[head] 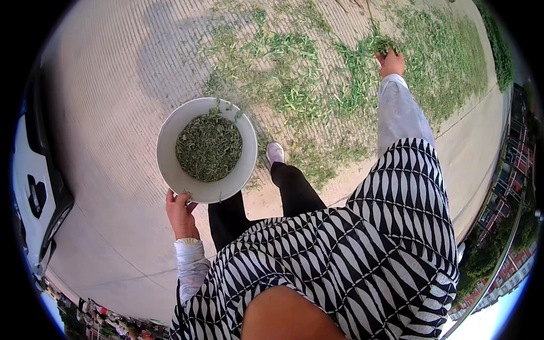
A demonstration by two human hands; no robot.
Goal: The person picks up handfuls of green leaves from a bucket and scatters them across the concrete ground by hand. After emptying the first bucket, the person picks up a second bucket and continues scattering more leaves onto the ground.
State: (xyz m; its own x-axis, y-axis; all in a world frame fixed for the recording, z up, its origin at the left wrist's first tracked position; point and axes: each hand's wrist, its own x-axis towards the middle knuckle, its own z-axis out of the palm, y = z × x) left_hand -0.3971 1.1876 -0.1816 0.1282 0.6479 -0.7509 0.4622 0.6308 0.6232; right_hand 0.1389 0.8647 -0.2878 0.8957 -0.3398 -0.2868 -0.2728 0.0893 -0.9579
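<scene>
My left hand (182,214) grips the near rim of a white round bucket (168,148), holding it by my legs. Chopped dried green leaves (209,148) fill its lower part, and a few sprigs cling to the far rim. Stretched out to the far right, my right hand (391,63) has its fingers on a clump of green leaves (384,44) over the ground. Part of that clump is hidden behind the fingers. Around it lie scattered cut green leaves (297,91), some bright and long, others fine and dull.
The ground is ridged concrete (106,123). A white vehicle (36,191) stands at the left edge. My shoe (275,153) is close to the bucket and the scattered leaves. A green hedge (497,46) borders the far right. Some wooden sticks (357,4) lie at the top.
</scene>
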